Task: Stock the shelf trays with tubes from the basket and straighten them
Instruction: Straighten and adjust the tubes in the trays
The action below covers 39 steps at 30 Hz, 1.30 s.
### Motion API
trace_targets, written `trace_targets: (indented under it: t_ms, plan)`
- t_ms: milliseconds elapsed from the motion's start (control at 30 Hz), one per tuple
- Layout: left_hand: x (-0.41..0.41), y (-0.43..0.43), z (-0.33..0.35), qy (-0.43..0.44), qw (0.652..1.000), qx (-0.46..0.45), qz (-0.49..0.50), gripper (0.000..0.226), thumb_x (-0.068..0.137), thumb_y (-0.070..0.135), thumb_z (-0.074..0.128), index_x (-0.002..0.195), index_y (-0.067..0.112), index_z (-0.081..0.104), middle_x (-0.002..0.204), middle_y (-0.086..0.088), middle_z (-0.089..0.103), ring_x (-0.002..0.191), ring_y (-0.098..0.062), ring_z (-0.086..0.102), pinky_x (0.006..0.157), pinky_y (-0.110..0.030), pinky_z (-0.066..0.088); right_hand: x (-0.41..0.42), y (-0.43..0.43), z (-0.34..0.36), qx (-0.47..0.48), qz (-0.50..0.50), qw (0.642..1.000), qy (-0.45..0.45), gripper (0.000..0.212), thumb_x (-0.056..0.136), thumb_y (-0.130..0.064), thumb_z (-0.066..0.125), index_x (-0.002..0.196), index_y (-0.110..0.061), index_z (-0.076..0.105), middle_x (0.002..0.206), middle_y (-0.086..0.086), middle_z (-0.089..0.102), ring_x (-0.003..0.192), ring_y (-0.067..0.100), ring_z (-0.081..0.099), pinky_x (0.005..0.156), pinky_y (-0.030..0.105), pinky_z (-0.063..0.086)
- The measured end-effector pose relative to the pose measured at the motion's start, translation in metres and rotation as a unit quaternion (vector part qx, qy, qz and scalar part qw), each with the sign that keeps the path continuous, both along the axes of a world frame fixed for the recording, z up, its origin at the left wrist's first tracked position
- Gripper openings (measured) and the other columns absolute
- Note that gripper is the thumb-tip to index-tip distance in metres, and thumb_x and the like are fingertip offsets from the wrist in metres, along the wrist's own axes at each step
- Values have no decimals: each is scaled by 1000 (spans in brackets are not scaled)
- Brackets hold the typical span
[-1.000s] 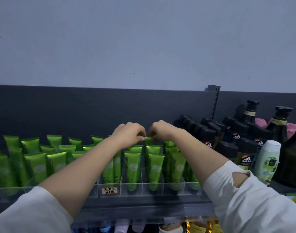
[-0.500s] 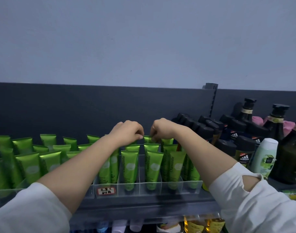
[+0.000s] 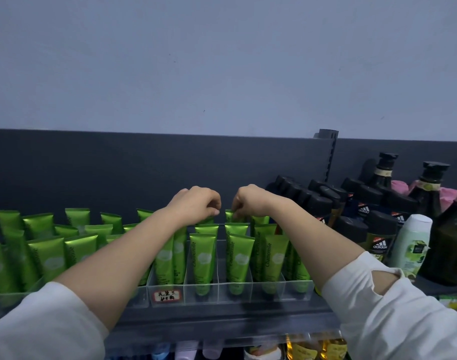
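Both your hands curl over the back row. Your right hand (image 3: pixel 250 201) pinches the crimped top of a rear tube (image 3: pixel 230 216); your left hand (image 3: pixel 196 203) hides what, if anything, it grips. Toward you, green Chamomile tubes (image 3: pixel 202 255) stand in a five-lane clear tray (image 3: pixel 297 289), some hidden by your left forearm. Beyond your right hand stand adidas bottles (image 3: pixel 379 240), three logos showing, and one white bottle (image 3: pixel 413 242).

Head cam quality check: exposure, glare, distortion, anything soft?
Head view: dim, bluish cast; green tubes show soft sheen, no blown glare, print legible; dark bottles at right lose detail in shadow; back panel top edge runs tilted, lower at right; left hand and right hand sharp, no motion blur; right sleeve at the bottom corner slightly soft.
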<state>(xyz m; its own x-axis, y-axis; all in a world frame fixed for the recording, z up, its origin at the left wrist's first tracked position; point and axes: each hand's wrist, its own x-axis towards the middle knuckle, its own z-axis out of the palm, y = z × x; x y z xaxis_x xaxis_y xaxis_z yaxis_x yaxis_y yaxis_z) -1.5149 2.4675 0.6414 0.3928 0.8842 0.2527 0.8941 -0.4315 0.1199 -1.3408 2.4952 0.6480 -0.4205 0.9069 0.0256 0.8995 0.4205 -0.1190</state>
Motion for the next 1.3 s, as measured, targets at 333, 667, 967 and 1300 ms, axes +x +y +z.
trace_targets:
  t_ms: [333,667,967,1300]
  plan:
    - [-1,0,-3,6,1000,-1,-4,15,91,31,56,104,27,64,108,9,65,104,-16,57,89,-34,42,-7,-8,3,-7,17,1000,1,20,84,-22,71,100,-12,73,94,5,73,77,15,61,70,24,45]
    - [-1,0,-2,5,1000,-8,-8,16,90,32,56,104,28,63,108,10,65,105,-15,57,91,-35,42,-4,-9,5,-38,6,999,-7,23,85,-24,70,105,-13,70,96,2,70,86,17,63,73,25,46]
    - [-16,0,3,-16,1000,-8,2,17,93,32,52,105,28,64,109,9,65,105,-17,57,92,-38,43,-13,-16,14,11,41,999,22,29,89,-27,64,115,-16,68,113,0,69,107,16,60,94,30,47]
    - [-44,-28,16,-41,998,-21,-45,20,84,44,63,83,26,70,75,11,65,76,-10,57,74,-27,32,-54,-25,25,22,76,996,27,16,85,-22,66,98,-17,73,86,-3,67,82,11,58,66,20,42]
